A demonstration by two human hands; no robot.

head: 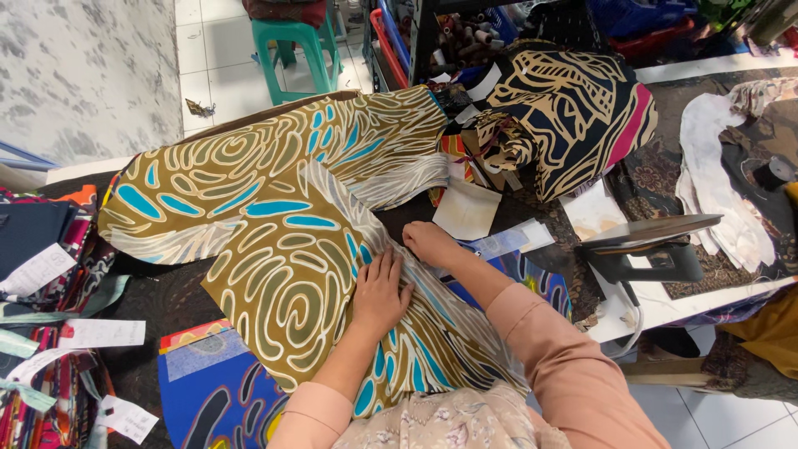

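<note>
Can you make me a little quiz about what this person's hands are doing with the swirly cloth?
1. True or false: the left hand lies flat on the olive swirl-patterned fabric.
2. Where is the right hand? A) on the green plastic stool B) at the fabric's folded edge C) on the iron
3. Fill in: the iron sits to the person's ____ side.

Key: 1 true. 2 B. 3 right.
</note>
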